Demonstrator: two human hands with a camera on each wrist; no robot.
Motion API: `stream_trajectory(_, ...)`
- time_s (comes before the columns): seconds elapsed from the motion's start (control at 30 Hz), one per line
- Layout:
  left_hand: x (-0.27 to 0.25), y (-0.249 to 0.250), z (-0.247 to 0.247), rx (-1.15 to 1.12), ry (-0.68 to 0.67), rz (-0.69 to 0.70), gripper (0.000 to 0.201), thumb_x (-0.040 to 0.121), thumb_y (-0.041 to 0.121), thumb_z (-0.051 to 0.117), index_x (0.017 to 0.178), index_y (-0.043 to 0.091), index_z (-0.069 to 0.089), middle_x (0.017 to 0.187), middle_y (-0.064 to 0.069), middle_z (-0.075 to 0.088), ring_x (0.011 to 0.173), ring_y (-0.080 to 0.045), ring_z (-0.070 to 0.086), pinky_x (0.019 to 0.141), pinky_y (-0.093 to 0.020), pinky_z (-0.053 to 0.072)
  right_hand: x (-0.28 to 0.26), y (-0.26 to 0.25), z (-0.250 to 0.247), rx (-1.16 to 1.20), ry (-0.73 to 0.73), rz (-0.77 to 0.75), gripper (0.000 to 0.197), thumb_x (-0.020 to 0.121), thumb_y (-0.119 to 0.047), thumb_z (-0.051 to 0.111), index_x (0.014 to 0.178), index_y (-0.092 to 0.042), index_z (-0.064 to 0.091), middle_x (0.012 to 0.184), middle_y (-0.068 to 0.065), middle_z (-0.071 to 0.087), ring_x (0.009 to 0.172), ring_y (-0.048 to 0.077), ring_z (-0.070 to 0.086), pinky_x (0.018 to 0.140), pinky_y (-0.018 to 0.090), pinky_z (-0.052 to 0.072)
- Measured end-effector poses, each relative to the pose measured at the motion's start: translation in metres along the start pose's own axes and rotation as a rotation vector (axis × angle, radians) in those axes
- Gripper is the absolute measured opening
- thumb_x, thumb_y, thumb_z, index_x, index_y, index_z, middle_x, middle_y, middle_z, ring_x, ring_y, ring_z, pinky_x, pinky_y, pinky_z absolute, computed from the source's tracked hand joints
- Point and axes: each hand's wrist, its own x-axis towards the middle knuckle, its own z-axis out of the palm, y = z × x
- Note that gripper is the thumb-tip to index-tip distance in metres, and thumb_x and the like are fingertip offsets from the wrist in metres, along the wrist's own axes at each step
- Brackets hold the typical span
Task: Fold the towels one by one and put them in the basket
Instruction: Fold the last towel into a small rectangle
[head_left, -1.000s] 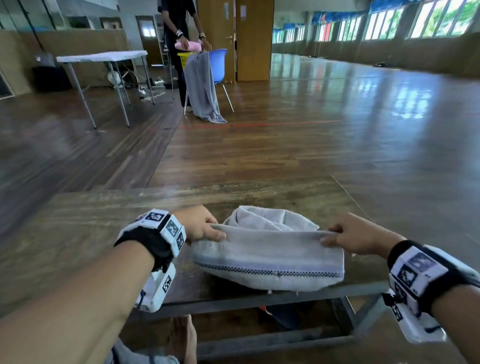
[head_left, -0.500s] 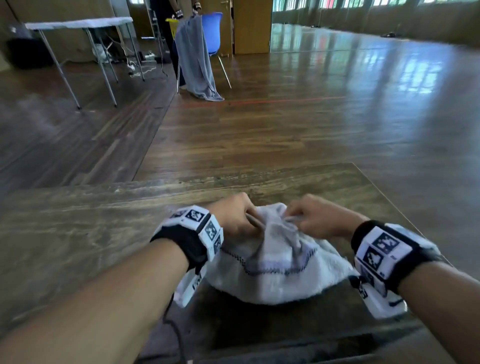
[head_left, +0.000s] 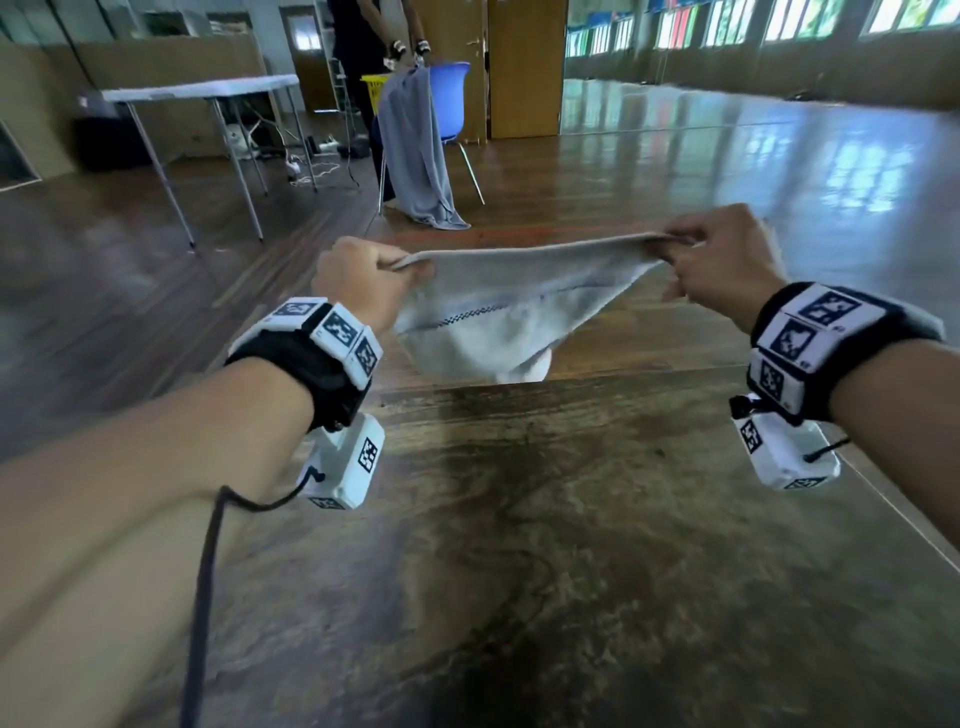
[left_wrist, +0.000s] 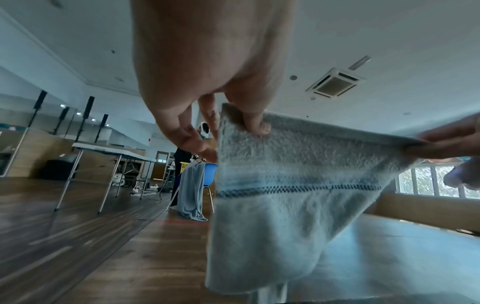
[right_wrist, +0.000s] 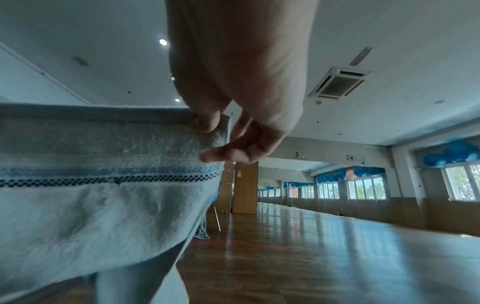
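Observation:
A pale grey towel (head_left: 498, 317) with a dark checked stripe hangs in the air above the far edge of the wooden table (head_left: 571, 545). My left hand (head_left: 363, 283) pinches its top left corner and my right hand (head_left: 722, 254) pinches its top right corner, so the top edge is stretched taut between them. The lower part sags and bunches. From the left wrist, the towel (left_wrist: 285, 195) hangs under my thumb and fingers (left_wrist: 255, 125). From the right wrist, the towel (right_wrist: 98, 181) is pinched at its corner by my fingers (right_wrist: 207, 123). I see no basket near the table.
Beyond the table lies open wooden floor. A blue chair (head_left: 447, 104) draped with a grey towel (head_left: 421, 156) stands far back, with a person (head_left: 363, 52) and a yellow basket (head_left: 376, 88) behind it. A white folding table (head_left: 202, 91) stands at the back left.
Both hands lifted the towel off the near table edge, first drawing together, then spreading apart and moving up and forward. It now hangs stretched in the air.

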Motion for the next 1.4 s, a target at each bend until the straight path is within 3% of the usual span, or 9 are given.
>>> stream_trajectory(0.13,0.002,0.001,0.003,-0.294,0.006,-0.203,0.008,0.086,0.024,0.077,0.094,0.021,0.079,0.082,-0.008,0.074,0.043,-0.015,0.066,0.037,-0.021,0.049,-0.001,-0.002,0.017,0.255,-0.103,0.133,0.028,0.090,-0.007,0.074,0.068,-0.023,0.077,0.092,0.011,0.075,0.059,0.031,0.075,0.051,0.030,0.060)
stream_trajectory(0.23,0.000,0.000,0.008,-0.434,-0.020,-0.230,0.014,0.090,0.015,0.072,0.101,0.009,0.077,0.098,-0.022,0.074,0.072,-0.034,0.072,0.063,-0.035,0.061,0.002,0.000,0.024,0.379,-0.070,0.167,0.019,0.088,-0.004,0.076,0.076,-0.019,0.079,0.097,0.015,0.076,0.075,0.032,0.077,0.069,0.038,0.064)
stream_trajectory(0.4,-0.015,-0.004,0.002,-0.247,0.138,0.036,0.020,0.090,0.023,0.071,0.107,0.015,0.078,0.090,0.003,0.074,0.072,0.003,0.062,0.071,-0.010,0.048,-0.016,0.008,0.018,0.253,-0.071,-0.103,0.018,0.088,-0.033,0.079,0.081,-0.050,0.078,0.075,-0.018,0.076,0.067,0.000,0.065,0.061,0.018,0.052)
stream_trajectory(0.57,-0.056,-0.032,0.005,0.119,-0.254,-0.136,0.015,0.091,0.020,0.072,0.104,0.018,0.078,0.092,-0.004,0.075,0.063,-0.011,0.060,0.052,-0.014,0.047,-0.063,0.047,0.021,-0.085,-0.435,-0.054,0.023,0.091,-0.030,0.075,0.078,-0.012,0.080,0.059,0.000,0.053,0.057,0.013,0.041,0.056,0.029,0.032)
stream_trajectory(0.73,-0.098,-0.054,-0.002,0.178,-0.473,-0.191,0.021,0.087,0.006,0.074,0.108,0.006,0.077,0.106,-0.009,0.075,0.097,-0.019,0.068,0.074,-0.017,0.046,-0.116,0.070,0.020,-0.150,-0.454,0.003,0.024,0.091,-0.031,0.075,0.069,-0.021,0.075,0.058,-0.007,0.048,0.060,0.012,0.040,0.059,0.031,0.034)
stream_trajectory(0.9,-0.123,-0.037,-0.031,0.127,-0.447,-0.109,0.018,0.085,0.021,0.077,0.095,0.007,0.080,0.087,-0.016,0.075,0.080,-0.030,0.066,0.067,-0.028,0.045,-0.147,0.053,-0.005,-0.057,-0.286,-0.003,0.008,0.090,-0.030,0.076,0.084,-0.029,0.081,0.070,-0.008,0.073,0.075,0.018,0.063,0.065,0.025,0.044)
stream_trajectory(1.13,-0.151,-0.002,-0.084,0.030,-0.332,-0.015,0.026,0.088,0.035,0.073,0.083,0.010,0.077,0.075,-0.019,0.071,0.063,-0.022,0.055,0.060,-0.030,0.039,-0.174,-0.003,-0.069,0.054,-0.257,-0.070,0.036,0.095,-0.029,0.068,0.059,-0.033,0.064,0.047,-0.015,0.042,0.047,0.001,0.038,0.054,0.027,0.032)
stream_trajectory(1.27,-0.167,0.015,-0.110,0.004,-0.346,-0.007,0.026,0.090,0.035,0.070,0.078,0.013,0.074,0.061,-0.006,0.066,0.052,-0.017,0.057,0.047,-0.026,0.046,-0.188,-0.030,-0.103,0.122,-0.393,0.000,0.024,0.096,-0.029,0.068,0.086,-0.008,0.074,0.073,0.014,0.064,0.068,0.017,0.062,0.063,0.033,0.057)
stream_trajectory(1.4,-0.185,0.028,-0.130,0.035,-0.430,-0.042,0.027,0.086,0.040,0.074,0.069,0.020,0.073,0.055,0.005,0.066,0.046,-0.010,0.059,0.042,-0.020,0.044,-0.205,-0.042,-0.132,0.155,-0.662,0.177,0.020,0.096,-0.029,0.066,0.094,-0.011,0.074,0.075,0.011,0.068,0.058,0.017,0.066,0.051,0.030,0.055)
